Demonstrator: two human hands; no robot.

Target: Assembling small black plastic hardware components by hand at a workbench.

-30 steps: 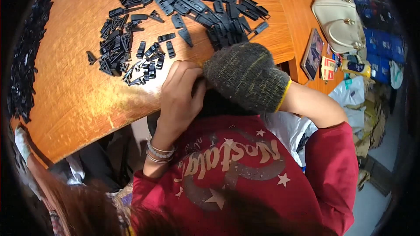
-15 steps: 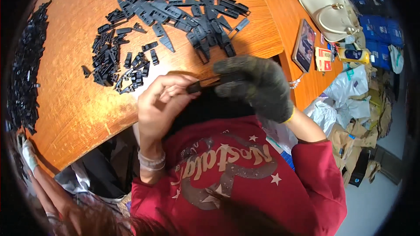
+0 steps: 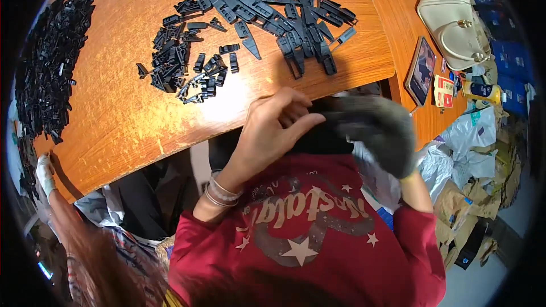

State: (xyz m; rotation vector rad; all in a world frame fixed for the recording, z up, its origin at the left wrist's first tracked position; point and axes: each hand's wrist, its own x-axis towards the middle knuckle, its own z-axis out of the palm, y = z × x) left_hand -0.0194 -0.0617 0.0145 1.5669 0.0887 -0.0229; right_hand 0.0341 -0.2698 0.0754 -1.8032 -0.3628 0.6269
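My bare left hand [image 3: 273, 124], with bracelets at the wrist, is held over my lap at the table's front edge. Its thumb and index finger stand apart, and no part shows between them. To its right, my right hand [image 3: 382, 133] wears a dark work glove and is smeared by motion. Whether a black part is in the glove I cannot tell. Nearest on the wooden table [image 3: 131, 102] are small black plastic clips [image 3: 213, 71], beside a heap of small black parts [image 3: 170, 51]. Behind lie longer, pointed black plastic pieces [image 3: 256, 8].
A large heap of black parts [image 3: 54, 62] lines the table's left side. Below it rests another person's gloved hand [image 3: 45, 173]. At right are a phone [image 3: 422, 71], a cream handbag [image 3: 452, 28], a yellow bottle [image 3: 482, 91] and plastic bags [image 3: 463, 136].
The dark part held between both hands no longer shows. My hands have come apart, the left thumb and index finger have parted, and the view has shifted leftward.
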